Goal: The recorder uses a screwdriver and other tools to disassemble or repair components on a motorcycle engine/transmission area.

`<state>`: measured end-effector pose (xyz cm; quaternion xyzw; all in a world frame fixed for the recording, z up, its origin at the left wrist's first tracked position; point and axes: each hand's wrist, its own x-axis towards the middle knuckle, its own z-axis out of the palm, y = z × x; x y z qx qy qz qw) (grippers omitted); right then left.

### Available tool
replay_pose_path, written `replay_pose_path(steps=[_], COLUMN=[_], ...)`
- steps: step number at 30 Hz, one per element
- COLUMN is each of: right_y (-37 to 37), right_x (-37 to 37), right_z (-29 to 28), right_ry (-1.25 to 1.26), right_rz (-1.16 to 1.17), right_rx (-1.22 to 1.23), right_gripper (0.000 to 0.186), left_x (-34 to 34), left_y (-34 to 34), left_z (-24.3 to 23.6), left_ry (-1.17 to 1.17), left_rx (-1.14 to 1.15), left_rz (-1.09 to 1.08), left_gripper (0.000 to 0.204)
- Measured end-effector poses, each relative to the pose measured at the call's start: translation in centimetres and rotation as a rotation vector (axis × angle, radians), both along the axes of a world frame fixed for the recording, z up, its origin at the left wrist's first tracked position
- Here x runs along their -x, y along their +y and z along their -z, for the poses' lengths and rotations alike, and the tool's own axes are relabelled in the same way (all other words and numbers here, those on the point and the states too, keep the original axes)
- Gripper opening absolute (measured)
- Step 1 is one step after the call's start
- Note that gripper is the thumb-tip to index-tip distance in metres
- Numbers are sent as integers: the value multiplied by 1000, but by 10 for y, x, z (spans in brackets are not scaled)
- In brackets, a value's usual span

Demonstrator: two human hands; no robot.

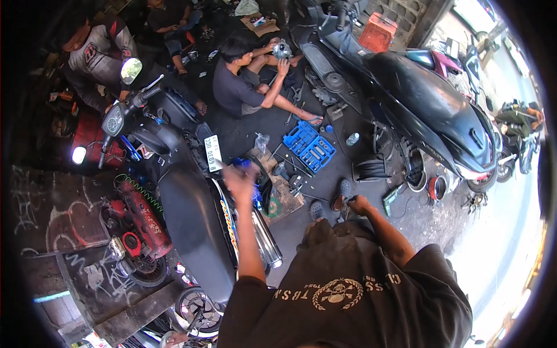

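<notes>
My left hand (239,184) is smeared by motion beside the motorcycle, near its white number plate (209,153) and the front of the black seat (194,232). Whether it holds anything cannot be made out. Below its forearm runs a shiny silver exhaust (268,235). My right hand (360,204) is held low in front of me with curled fingers, above my grey clogs (344,188); what is in it, if anything, is hidden.
A blue socket case (316,145) lies on the floor ahead, near a seated co-worker (238,81) holding a metal part (282,48). A large black scooter (429,87) stands to the right. A green drill (393,200) lies below it. A red compressor (145,226) is at left.
</notes>
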<state>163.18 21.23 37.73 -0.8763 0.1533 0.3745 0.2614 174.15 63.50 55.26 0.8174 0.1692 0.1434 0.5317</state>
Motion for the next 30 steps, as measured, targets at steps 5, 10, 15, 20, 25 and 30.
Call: replay_pose_path(steps=[5, 10, 15, 20, 25, 30], right_y=[-12, -45, -97, -134, -179, -225], right_x=[-1, 21, 78, 83, 101, 98], right_z=[14, 1, 14, 10, 21, 10], right_ry=[-54, -17, -72, 64, -3, -87], right_rz=[59, 230, 483, 666, 752, 826], right_rx=[10, -6, -10, -84, -102, -269], right_gripper=[47, 61, 52, 53, 57, 57], left_x=[-66, -94, -91, 96, 90, 27], left_y=[56, 34, -68, -174, -238, -238], left_z=[-208, -214, -13, 222, 226, 166], left_ry=[-755, -687, 183, 526, 939, 1072], left_rx=[-89, 83, 133, -576, -100, 126], left_rz=[-436, -376, 157, 909, 767, 543], left_gripper=[101, 87, 68, 49, 44, 52])
